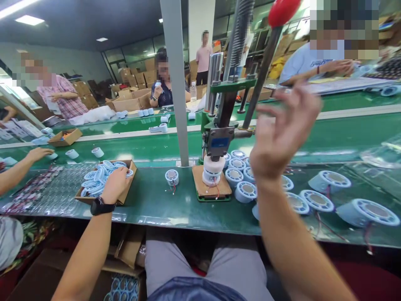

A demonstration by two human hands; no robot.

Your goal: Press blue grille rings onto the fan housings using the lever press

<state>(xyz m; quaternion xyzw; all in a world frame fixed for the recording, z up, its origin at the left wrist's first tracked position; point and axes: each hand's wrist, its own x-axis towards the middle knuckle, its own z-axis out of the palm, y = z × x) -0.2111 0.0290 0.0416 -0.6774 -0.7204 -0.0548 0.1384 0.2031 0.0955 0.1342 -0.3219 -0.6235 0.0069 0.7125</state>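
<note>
My left hand point(116, 184), with a dark watch on its wrist, reaches into a cardboard box point(133, 177) of light blue plastic rings point(98, 174). Its fingers close on a ring at the box's right side. Raised and blurred, my right hand point(283, 129) is empty, its fingers apart, close to the lever of a green hand press point(221, 138). A red knob point(283, 12) tops that lever. Under the press ram, a white cap point(214, 164) covers a round motor-like part with red wires on a brown board point(200, 184). One similar blue part point(172, 177) stands left of the press.
Several blue round parts point(246, 191) with wires crowd the bench right of the press. A grey post point(178, 83) rises behind the bench beside a green conveyor point(147, 144). At the left, another person's hand point(39, 154) reaches to the belt. More people sit or stand beyond.
</note>
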